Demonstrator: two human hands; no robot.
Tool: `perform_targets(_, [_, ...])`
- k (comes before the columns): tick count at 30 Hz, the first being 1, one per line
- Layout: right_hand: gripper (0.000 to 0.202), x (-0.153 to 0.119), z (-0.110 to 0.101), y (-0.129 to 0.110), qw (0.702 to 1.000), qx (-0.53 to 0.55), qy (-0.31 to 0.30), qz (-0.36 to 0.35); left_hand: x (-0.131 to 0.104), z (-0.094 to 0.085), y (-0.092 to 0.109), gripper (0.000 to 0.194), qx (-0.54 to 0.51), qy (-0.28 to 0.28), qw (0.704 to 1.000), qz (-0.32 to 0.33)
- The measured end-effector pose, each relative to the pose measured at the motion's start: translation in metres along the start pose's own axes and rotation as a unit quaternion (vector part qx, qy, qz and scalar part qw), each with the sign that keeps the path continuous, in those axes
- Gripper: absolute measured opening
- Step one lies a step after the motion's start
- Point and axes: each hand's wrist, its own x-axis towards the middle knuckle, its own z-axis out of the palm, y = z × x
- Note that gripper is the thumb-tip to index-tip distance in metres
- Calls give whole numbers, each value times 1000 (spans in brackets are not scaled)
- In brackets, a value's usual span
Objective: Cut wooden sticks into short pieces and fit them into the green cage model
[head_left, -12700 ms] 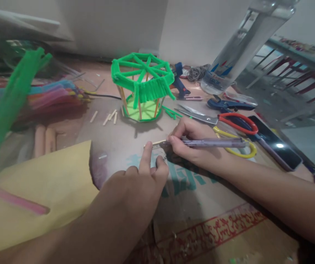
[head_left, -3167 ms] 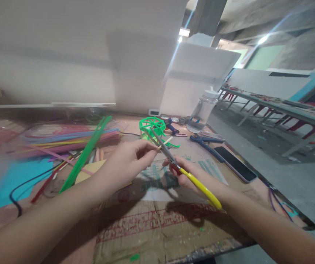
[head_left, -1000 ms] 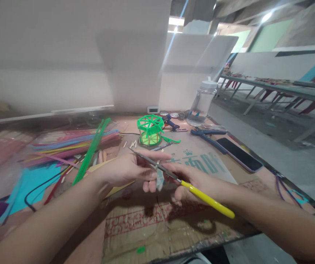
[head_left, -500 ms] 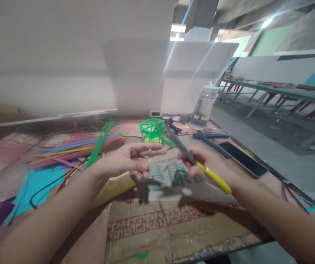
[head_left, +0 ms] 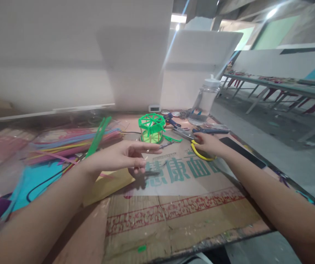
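My left hand hovers over the left part of the printed cardboard, its fingers closed around something small and pale, too small to name. To the right, my right hand is on the yellow-handled scissors, whose blades point to the back left, low over the table. Behind my hands stands a round green frame with thin upright sticks and a light green base. A loose green piece lies beside it.
Coloured strips and a blue sheet lie at the left, near a yellow paper piece. A water bottle, a dark phone and a small digital display are at the back and right.
My right hand has moved back and slightly right, lowering the scissors towards the table beside the green frame. My left hand has shifted slightly left.
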Motion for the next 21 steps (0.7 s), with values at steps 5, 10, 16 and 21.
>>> perform_targets(5, [56, 0, 2, -1, 999, -42, 5, -19, 8, -16, -22, 49, 216, 58, 973, -50])
perform_targets(10, [55, -6, -8, -7, 995, -95, 26, -27, 13, -19, -36, 70, 257, 181, 946, -78])
perform_targets(16, [26, -27, -33, -46, 978, 48, 168, -118, 9, 16, 0, 81, 88, 178, 980, -14])
perform_targets(21, [20, -64, -47, -113, 934, 298, 60, -186, 1, 53, 17, 86, 51, 171, 979, 98])
